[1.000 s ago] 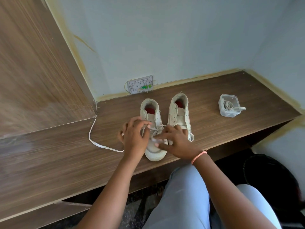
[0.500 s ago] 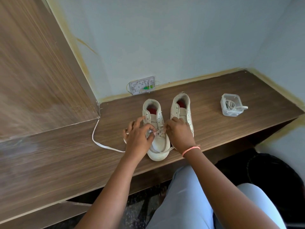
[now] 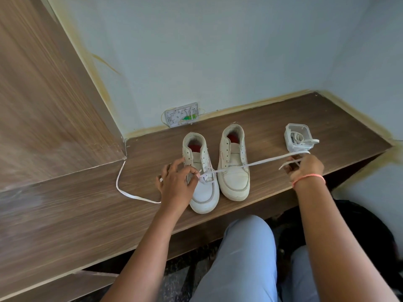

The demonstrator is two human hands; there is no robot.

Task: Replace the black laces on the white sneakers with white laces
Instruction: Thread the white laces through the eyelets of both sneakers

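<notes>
Two white sneakers stand side by side on the wooden shelf (image 3: 283, 118), toes toward me. The left sneaker (image 3: 201, 184) has a white lace (image 3: 268, 160) threaded through its lowest eyelets. My left hand (image 3: 176, 184) pinches the lace at that shoe's eyelets. My right hand (image 3: 305, 166) grips the lace's other end, stretched taut to the right across the right sneaker (image 3: 234, 168), which shows no lace. The lace's free tail curves over the shelf to the left of my left hand.
A clear plastic box (image 3: 297, 138) with another white lace spilling over its rim sits at the right of the shelf. An open wall socket plate (image 3: 182, 115) is behind the shoes. A wooden panel rises on the left. My knees are below the shelf edge.
My right hand has moved from the left sneaker far out to the right, drawing the lace taut through the eyelet. My left hand stays at the shoe.
</notes>
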